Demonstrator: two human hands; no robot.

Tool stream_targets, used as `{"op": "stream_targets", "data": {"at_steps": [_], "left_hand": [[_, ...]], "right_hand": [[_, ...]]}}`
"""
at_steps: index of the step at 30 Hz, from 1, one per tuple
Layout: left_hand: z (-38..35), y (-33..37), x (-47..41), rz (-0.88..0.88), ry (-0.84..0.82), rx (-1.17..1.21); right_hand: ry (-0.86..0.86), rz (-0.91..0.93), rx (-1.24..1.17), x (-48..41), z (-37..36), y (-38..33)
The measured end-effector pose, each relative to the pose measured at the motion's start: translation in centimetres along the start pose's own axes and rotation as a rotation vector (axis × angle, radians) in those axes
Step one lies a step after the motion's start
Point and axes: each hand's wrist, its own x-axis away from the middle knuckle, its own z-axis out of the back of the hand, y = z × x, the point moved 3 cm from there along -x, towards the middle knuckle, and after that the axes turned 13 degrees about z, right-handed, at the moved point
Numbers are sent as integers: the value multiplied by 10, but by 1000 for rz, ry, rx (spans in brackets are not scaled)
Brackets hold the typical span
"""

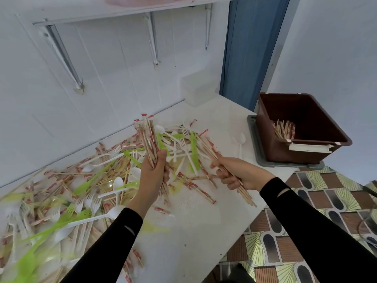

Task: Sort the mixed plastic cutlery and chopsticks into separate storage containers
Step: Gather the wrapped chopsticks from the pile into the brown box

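Black sleeves [316, 231] are reaching out over the white counter [193, 231], and both hands are working well to the left of the brown bin [306, 111]. Now the left hand [152, 176] is curling tight round a fat bundle of wrapped chopsticks [148, 137]. It is holding them nearly upright, with the red-printed tips fanning out at the top, far left of the bin. Nearer the bin, the right hand [238, 174] is gripping a thinner sheaf of chopsticks [247, 198]. Its fingers are wrapping round the middle, and the sticks are slanting up and away from the bin. Between the two hands, green forks [194, 150] and white forks [184, 146] are lying crossed over one another. Further left of the bin, the mixed pile [91, 180] is sprawling along the wall and blurring at the near corner. One white spoon [241, 139] is lying alone just beside the bin's left side. That bin is sitting on a grey tray [254, 137], and a small heap of chopsticks [284, 129] is resting inside it against its left wall. Beyond the bin and to its left, a clear box [199, 88] is standing by the wall.
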Motion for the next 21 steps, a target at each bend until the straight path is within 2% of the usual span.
{"op": "stream_targets", "data": {"at_steps": [3, 5, 7, 14, 21], "left_hand": [[-24, 6, -11, 112, -36, 155], [-44, 12, -19, 251, -122, 393], [-67, 22, -28, 319, -196, 549], [-145, 57, -80, 246, -210, 558], [-216, 85, -114, 147, -232, 531]], "right_hand": [[9, 63, -115, -4, 14, -15], [28, 91, -182, -10, 25, -23], [69, 97, -230, -15, 42, -34], [144, 155, -333, -24, 117, -76], [123, 169, -176, -37, 170, -90]]}}
